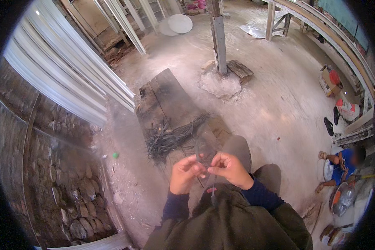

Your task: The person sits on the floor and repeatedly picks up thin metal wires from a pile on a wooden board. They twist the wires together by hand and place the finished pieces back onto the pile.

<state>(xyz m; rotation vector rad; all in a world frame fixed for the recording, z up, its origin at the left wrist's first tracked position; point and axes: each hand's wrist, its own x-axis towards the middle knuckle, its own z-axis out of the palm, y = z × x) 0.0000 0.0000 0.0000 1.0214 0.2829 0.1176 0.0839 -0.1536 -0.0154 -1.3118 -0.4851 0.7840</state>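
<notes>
My left hand [185, 174] and my right hand [233, 170] are close together above my lap, thumbs and fingers pinched. Between them is a thin, dark, flexible strip [215, 181], whose lower end hangs toward my clothing below the right hand. The strip's exact path among the fingertips is hard to make out. Just beyond my hands a bundle of similar dark strips [166, 139] lies across a low wooden bench [164, 98], with loose ends spilling over its left edge. A small reddish piece [211, 190] shows on my lap, below the hands.
A post [219, 43] in a rough concrete base stands ahead, a wood block [240, 71] beside it. White corrugated sheets [66, 62] lean at the left, near a small green ball [115, 155]. Another person [341, 164] in blue sits at the right, near black sandals [328, 126].
</notes>
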